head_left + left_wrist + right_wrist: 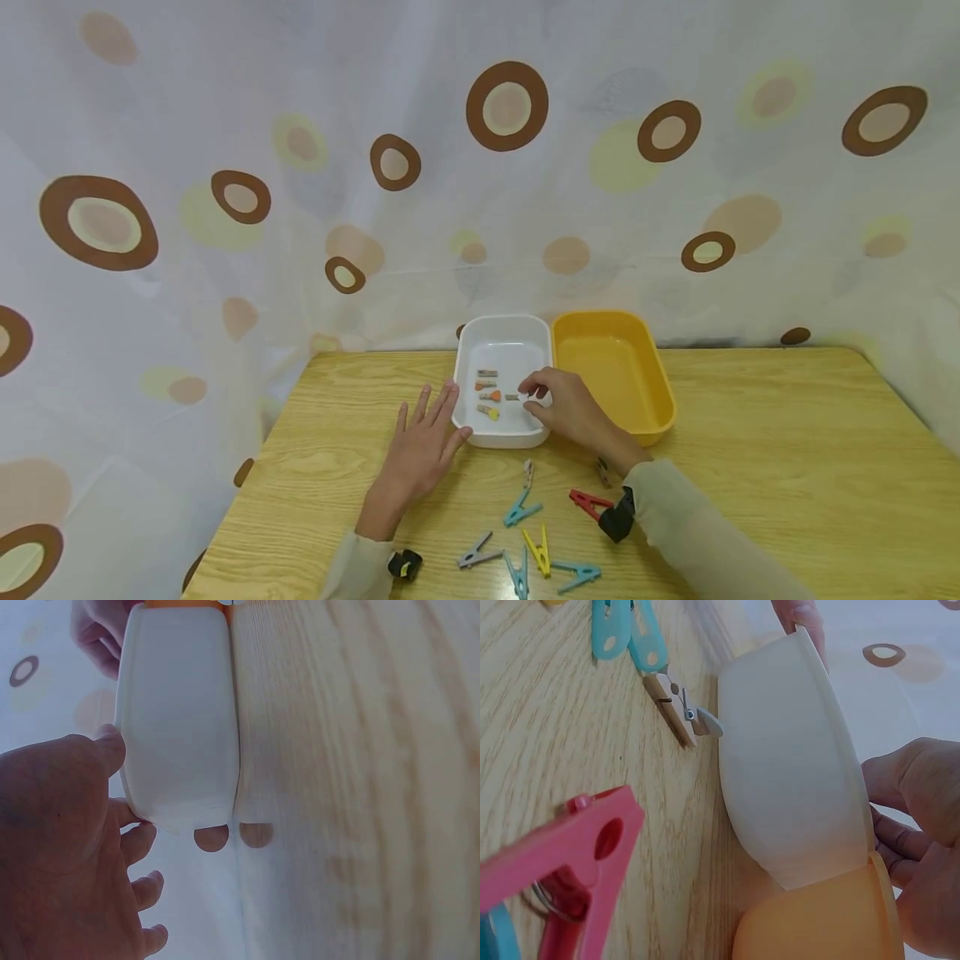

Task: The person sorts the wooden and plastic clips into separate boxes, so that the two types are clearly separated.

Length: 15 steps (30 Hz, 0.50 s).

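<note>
Closest to the lens lie loose V-shaped plastic clips on the wood-grain tabletop (787, 450): three light-blue ones (579, 575), a yellow one (537, 554), a greyish one (480, 552) and a red one (591, 502). Beyond them, a small wooden clothespin with a white end (513, 397) is over the floor of the white plastic tray (501, 442), its white end apparently pinched between thumb and fingers of the right hand (572, 408). The left hand (422, 450) has its fingers spread and holds nothing, only touching the tray's rim. Four small wooden clothespins (490, 397), some with orange or yellow ends, form a column alongside. Setting this fifth one beside them seems the step in hand; the next move likely calls for a gentle release. The adjoining yellow-orange plastic tray (611, 375) shows no clips. No brand, label or writing is legible.
</note>
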Motion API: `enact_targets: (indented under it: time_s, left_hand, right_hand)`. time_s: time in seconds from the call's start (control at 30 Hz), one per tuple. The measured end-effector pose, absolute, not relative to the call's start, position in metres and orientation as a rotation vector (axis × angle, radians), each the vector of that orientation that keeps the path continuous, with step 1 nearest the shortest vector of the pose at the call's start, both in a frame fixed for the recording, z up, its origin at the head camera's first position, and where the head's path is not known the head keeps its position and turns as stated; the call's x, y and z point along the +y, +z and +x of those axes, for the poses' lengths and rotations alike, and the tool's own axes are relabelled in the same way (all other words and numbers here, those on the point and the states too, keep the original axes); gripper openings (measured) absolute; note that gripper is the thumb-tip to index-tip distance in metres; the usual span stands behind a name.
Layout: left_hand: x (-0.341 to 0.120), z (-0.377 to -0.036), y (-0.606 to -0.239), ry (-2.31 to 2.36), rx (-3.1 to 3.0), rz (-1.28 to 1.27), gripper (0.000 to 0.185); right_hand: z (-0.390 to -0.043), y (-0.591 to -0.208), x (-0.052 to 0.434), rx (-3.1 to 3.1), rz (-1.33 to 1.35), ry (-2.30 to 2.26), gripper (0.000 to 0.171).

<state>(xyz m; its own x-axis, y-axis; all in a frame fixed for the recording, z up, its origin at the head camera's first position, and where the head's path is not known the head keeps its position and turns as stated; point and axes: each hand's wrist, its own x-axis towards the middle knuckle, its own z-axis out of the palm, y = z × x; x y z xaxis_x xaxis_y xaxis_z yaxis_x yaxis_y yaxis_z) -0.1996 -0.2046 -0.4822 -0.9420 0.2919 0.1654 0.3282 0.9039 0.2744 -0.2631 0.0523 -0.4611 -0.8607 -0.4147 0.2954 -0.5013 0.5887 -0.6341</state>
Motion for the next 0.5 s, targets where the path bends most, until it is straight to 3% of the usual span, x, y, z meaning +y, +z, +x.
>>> enact_targets:
  time_s: [0.5]
  left_hand:
    - [-0.2045,-0.1987,-0.4821,-0.457,-2.945,-0.485,0.069]
  right_hand:
    - [-0.2661,-0.4673,0.0503,-2.685,0.789,1.125,0.021]
